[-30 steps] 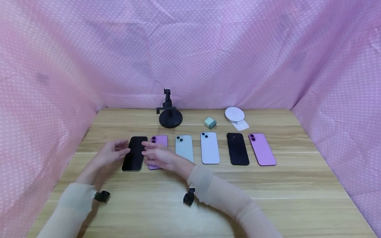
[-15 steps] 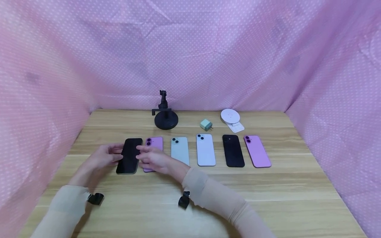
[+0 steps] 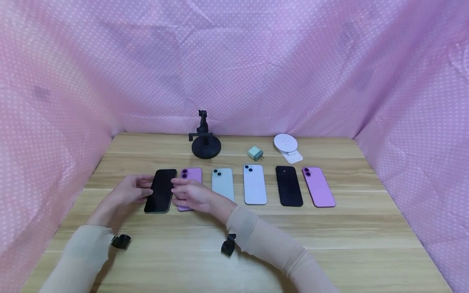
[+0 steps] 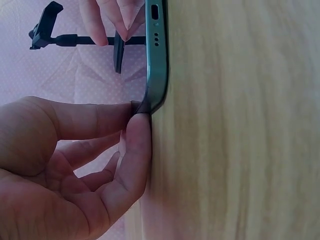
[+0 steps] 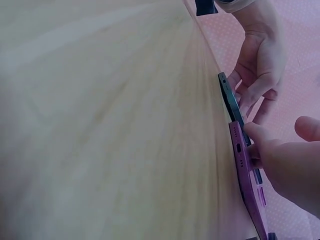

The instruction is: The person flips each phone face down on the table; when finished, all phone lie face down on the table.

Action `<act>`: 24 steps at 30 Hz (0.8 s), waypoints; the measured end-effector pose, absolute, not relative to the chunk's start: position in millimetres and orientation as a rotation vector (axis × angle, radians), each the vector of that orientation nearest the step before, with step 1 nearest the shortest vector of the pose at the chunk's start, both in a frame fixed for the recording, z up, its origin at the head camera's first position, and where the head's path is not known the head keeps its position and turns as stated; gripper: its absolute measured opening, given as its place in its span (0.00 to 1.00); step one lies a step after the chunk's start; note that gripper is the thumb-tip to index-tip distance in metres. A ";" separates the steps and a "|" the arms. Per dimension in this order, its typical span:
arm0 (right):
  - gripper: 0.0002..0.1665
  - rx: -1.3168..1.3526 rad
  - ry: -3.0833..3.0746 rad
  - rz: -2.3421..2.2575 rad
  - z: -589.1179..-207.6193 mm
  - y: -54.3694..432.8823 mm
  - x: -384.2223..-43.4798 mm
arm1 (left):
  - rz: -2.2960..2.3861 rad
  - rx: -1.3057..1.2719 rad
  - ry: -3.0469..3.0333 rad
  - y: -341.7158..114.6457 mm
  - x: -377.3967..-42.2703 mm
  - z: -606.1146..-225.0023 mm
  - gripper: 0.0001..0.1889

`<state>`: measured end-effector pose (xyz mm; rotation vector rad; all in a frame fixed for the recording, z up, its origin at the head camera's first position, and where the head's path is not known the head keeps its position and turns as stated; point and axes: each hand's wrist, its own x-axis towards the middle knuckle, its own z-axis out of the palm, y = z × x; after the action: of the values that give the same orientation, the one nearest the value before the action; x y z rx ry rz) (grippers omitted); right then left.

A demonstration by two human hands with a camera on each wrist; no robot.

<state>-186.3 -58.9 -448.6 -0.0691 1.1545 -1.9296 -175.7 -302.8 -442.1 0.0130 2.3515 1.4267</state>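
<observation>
A smartphone point(image 3: 161, 191) with its black screen up lies at the left end of a row of phones. At its left edge, my left hand point(image 3: 128, 190) has thumb and fingertip together. In the left wrist view, that hand point(image 4: 90, 165) pinches a thin dark bit at the corner of the green-sided phone point(image 4: 157, 70). My right hand point(image 3: 194, 195) reaches over a purple phone point(image 3: 194, 174), fingers fairly straight. Its fingertips are right at the black-screened phone's right edge. In the right wrist view, the purple phone point(image 5: 242, 165) hides part of that contact.
To the right lie a pale green phone point(image 3: 223, 185), a white phone point(image 3: 255, 185), a black phone point(image 3: 289, 186) and another purple phone point(image 3: 318, 187). Behind stand a black phone stand point(image 3: 206, 146), a green charger plug point(image 3: 255, 153) and a white disc point(image 3: 286, 143). Pink cloth encloses the table.
My left fingers have closed in at the phone's left edge, and my right fingertips have come slightly nearer its right edge. The whole view has shifted a little; the phones keep their places.
</observation>
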 end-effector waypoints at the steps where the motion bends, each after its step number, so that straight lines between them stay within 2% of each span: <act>1: 0.38 -0.063 1.148 -1.931 -448.8 -58.2 -186.8 | 1.426 0.016 2.351 -302.6 -175.7 -442.2 0.30; 9: 0.40 -0.005 1.041 -1.993 -445.6 -55.6 -192.5 | 1.444 0.043 2.311 -304.7 -178.9 -438.8 0.31; 24: 0.36 -0.033 0.975 -2.014 -434.4 -54.2 -193.2 | 1.444 0.039 2.165 -300.3 -179.2 -426.5 0.38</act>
<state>-193.2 -54.2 -434.4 -0.0326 0.9753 -2.0144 -179.2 -300.3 -426.5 0.0394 2.1653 1.4441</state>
